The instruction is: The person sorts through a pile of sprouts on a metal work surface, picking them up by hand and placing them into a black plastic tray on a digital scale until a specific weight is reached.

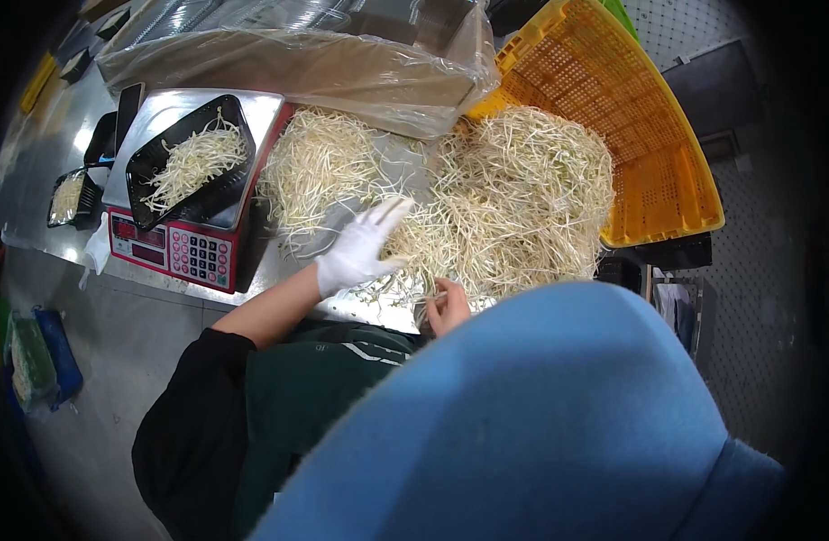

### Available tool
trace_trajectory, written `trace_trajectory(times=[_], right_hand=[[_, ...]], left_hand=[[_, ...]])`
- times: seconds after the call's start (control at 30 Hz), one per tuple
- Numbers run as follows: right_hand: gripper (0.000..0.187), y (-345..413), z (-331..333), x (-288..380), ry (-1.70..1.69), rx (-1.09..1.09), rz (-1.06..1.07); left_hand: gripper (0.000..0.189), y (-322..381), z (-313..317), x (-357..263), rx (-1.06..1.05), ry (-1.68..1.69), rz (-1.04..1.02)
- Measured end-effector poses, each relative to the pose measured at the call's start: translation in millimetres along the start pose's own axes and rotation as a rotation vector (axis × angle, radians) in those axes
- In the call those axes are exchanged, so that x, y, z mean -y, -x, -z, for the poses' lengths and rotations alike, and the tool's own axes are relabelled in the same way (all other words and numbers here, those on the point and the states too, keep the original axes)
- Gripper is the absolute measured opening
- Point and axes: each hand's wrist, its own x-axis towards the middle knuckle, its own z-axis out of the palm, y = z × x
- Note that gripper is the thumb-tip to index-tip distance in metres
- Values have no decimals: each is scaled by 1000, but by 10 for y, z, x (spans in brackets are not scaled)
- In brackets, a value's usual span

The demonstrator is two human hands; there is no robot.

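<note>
My left hand, in a white glove, reaches over the metal table with its fingers spread at the edge of a large heap of bean sprouts. Bare and partly hidden by a blue cloth-covered shape, my right hand is at the heap's near edge, fingers bent; whether it grips sprouts I cannot tell. A smaller pile of sprouts lies beyond my left hand. Left of it, a black plastic tray holding sprouts sits tilted across the steel pan of a red digital scale.
A yellow perforated crate leans behind the large heap. A carton lined with clear plastic holds clear containers at the back. Left of the scale are a packed tray of sprouts and a dark phone-like object. The blue shape covers the lower right.
</note>
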Motion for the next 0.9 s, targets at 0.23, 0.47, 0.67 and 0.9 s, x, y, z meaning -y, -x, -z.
trace_trajectory(times=[0.23,0.47,0.67,0.9], right_hand=[[38,-315,330,-182,124,-153,106],[50,-606,409,959,181,-9,321],[61,-655,-149,913,207,174,442],[53,-658,-25,1040,47,309,144]], left_hand=[[28,70,19,132,10,235,-45],[39,1023,621,253,-89,434,228],[65,962,382,345,-201,429,179],[52,460,162,168,-91,56,-29]])
